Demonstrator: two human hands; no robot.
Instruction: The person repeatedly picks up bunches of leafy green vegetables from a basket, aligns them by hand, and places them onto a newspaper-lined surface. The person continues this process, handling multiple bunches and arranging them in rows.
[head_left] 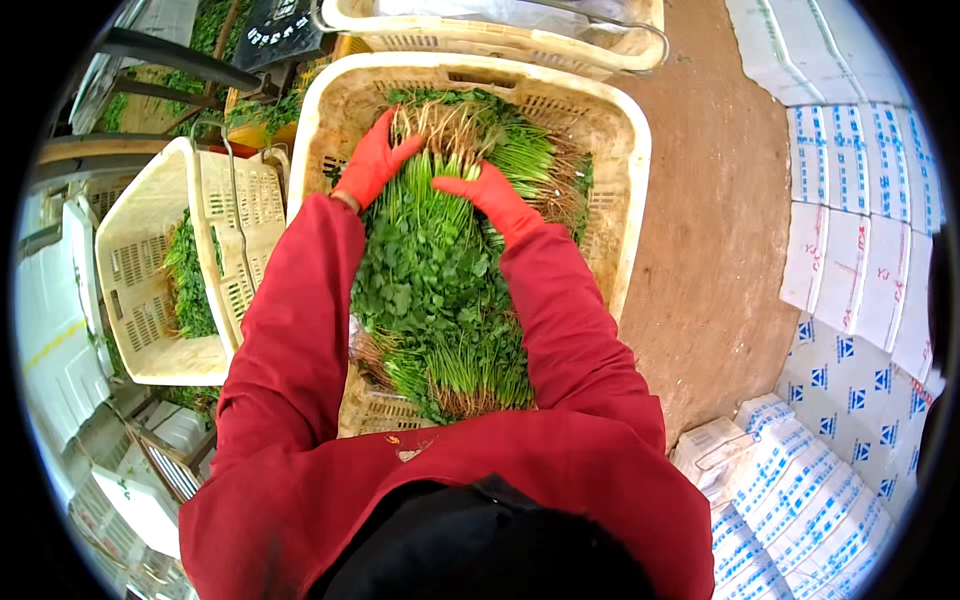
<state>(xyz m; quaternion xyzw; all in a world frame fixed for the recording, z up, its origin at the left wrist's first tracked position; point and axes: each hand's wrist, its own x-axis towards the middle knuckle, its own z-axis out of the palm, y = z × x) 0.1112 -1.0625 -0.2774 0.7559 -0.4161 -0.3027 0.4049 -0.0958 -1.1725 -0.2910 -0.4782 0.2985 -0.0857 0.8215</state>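
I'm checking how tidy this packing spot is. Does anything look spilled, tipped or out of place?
One thing: the cream crate on the left lies tipped on its side with a little greenery in it. The big crate sits level, and both gloved hands rest on neatly stacked herb bunches.

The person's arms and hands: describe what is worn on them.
Both arms are covered by long, loose red sleeves of a red jacket or smock. The left hand and right hand each wear a smooth orange-red rubber-like glove that covers all the fingers and tucks into the sleeve cuff. No markings show on the gloves or sleeves.
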